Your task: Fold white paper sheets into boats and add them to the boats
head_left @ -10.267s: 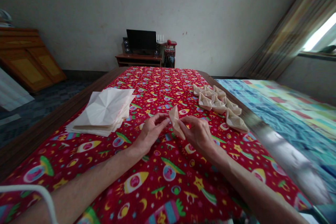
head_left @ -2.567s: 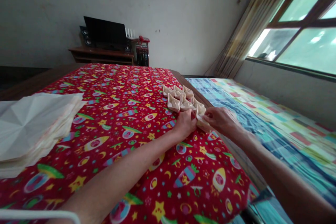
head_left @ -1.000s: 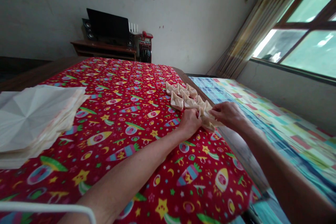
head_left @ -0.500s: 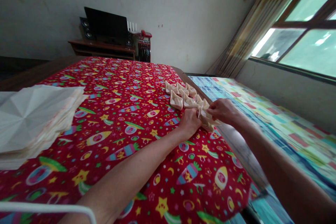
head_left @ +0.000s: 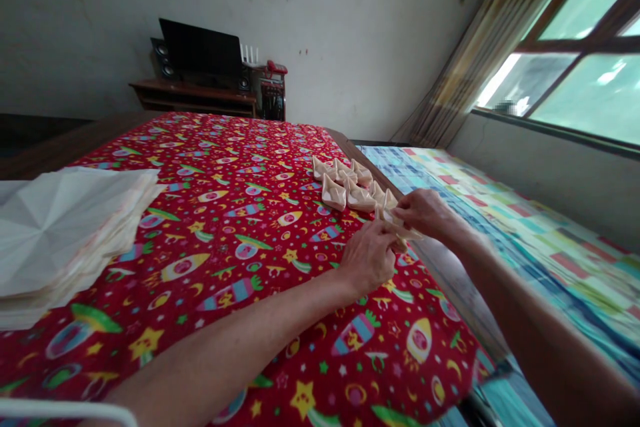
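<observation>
Small cream paper pieces (head_left: pixel 334 192), folded into pointed boat-like shapes, stand close together near the table's right edge. At the near end of the group, my right hand (head_left: pixel 425 212) pinches a folded paper boat (head_left: pixel 390 211) between thumb and fingers. My left hand (head_left: pixel 369 259) lies palm down just in front, its fingers bent against the folded paper at the near corner of the group. Its fingertips are partly hidden, and so is the lower part of the paper between the hands.
A stack of creased white paper sheets (head_left: pixel 70 227) lies at the left on the red patterned cloth (head_left: pixel 240 213). A white curved bar (head_left: pixel 65 407) crosses the lower left corner. To the right is a bed (head_left: pixel 500 213); a monitor (head_left: pixel 200 47) stands behind the table.
Over the last seconds both hands went from the table's middle to the group at right. Just now my left hand drew back and turned palm down, while my right stayed on the paper boat.
</observation>
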Demonstrator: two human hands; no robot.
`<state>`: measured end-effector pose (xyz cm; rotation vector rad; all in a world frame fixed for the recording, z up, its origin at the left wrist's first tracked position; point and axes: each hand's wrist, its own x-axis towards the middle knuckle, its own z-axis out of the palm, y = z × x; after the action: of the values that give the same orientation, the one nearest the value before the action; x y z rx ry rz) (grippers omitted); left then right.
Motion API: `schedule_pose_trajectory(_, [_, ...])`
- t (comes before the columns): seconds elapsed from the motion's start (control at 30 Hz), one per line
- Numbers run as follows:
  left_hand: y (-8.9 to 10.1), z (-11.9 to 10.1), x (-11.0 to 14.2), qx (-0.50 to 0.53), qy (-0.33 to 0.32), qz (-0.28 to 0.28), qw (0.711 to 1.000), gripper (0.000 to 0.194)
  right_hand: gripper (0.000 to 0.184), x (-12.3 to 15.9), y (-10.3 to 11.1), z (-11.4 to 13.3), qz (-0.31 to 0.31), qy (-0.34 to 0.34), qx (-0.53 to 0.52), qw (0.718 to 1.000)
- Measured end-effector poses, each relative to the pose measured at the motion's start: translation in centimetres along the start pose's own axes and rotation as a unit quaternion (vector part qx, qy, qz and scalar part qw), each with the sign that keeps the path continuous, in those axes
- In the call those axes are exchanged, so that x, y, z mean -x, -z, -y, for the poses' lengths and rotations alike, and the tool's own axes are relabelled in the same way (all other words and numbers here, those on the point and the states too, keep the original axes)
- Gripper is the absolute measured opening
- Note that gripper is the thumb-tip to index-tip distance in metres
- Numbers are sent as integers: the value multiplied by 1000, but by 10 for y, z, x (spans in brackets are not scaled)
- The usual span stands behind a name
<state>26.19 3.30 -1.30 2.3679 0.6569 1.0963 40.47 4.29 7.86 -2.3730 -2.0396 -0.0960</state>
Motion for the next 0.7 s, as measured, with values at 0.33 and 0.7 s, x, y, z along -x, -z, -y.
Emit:
schedule_pose_trajectory(0.33, [-1, 0, -1, -77, -1, 86, 993, 31, 26, -2, -5, 1, -13, -24, 13, 1000])
schedule_pose_trajectory(0.7, [-7, 4, -3, 48, -38, 28, 998, 23, 30, 7, -15, 6, -29, -32, 40, 998])
